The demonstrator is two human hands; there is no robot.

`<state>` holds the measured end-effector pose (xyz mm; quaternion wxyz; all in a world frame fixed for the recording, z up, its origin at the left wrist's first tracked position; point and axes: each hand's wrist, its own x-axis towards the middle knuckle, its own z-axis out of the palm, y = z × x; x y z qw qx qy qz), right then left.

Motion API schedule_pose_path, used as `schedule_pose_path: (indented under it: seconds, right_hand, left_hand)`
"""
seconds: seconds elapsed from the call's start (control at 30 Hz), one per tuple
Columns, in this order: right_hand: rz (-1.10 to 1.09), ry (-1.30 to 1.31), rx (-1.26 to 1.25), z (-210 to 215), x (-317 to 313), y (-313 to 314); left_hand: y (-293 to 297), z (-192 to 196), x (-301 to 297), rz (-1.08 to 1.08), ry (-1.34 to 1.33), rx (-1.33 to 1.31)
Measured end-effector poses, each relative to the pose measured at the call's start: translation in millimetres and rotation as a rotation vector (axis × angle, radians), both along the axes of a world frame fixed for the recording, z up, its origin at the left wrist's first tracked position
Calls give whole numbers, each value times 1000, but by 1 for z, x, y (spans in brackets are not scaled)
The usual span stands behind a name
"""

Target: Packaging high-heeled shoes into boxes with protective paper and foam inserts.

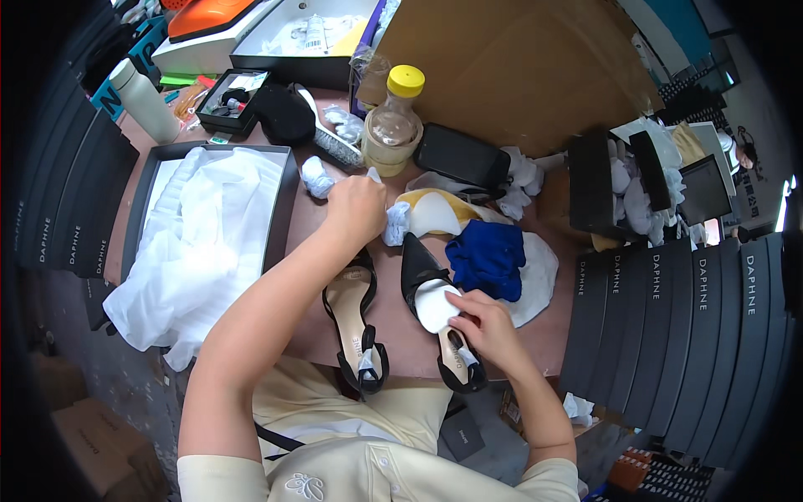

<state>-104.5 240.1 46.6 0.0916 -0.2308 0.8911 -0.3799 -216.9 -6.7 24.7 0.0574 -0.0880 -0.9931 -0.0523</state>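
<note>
On the brown worktop (552, 335), two black pointed heeled shoes lie side by side just in front of the person, toes pointing away. The right hand (489, 322) rests on the right shoe (435, 314), its fingers curled in a closed grip around a white paper wad (437, 306) that sits in the shoe's opening, touching the insole. The left hand (355, 207) is stretched further out, beyond the toe of the left shoe (355, 322), and its grip is closed on a small piece of white tissue (373, 176) pinched at the fingertips. The left shoe lies untouched, with a bit of white paper near its heel. Just beside the left hand lie another crumpled white wad (316, 177) and a bluish-white wad (396, 222). To the left, an open black shoe box (284, 201) holds a heap of white wrapping paper (201, 234) that spills over its near edge. Beyond the right shoe a blue cloth (489, 255) lies on white paper, next to a yellow and white insole-like piece (435, 209). Further back stand a clear bottle with a yellow cap (393, 121), a brush (335, 146), and a flat black device (462, 156). Stacks of black box lids (686, 318) line the right side.
</note>
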Motion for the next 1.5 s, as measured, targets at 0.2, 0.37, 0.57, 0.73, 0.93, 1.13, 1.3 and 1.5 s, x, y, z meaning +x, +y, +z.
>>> schedule_pose_path:
  seconds: [0.2, 0.37, 0.57, 0.73, 0.93, 1.13, 1.3, 1.5]
  right_hand:
    - [267, 581, 271, -22, -29, -11]
    - [80, 146, 233, 11, -61, -27]
    - [-382, 589, 319, -22, -106, -47]
    - [-369, 269, -271, 29, -76, -36]
    - [331, 309, 220, 20, -27, -12]
    - [524, 543, 333, -8, -47, -37]
    - [246, 304, 269, 49, -56, -47]
    - [-56, 268, 167, -19, -116, -87]
  left_hand:
    - [0, 35, 16, -81, 31, 0]
    - [-24, 58, 46, -55, 57, 165]
    - [-39, 7, 5, 65, -88, 178]
    - [-50, -17, -11, 28, -62, 25]
    - [-16, 13, 11, -105, -160, -32]
    - [4, -14, 12, 0, -34, -148]
    - [-11, 0, 9, -29, -31, 46]
    - [-32, 74, 71, -355, 174, 133]
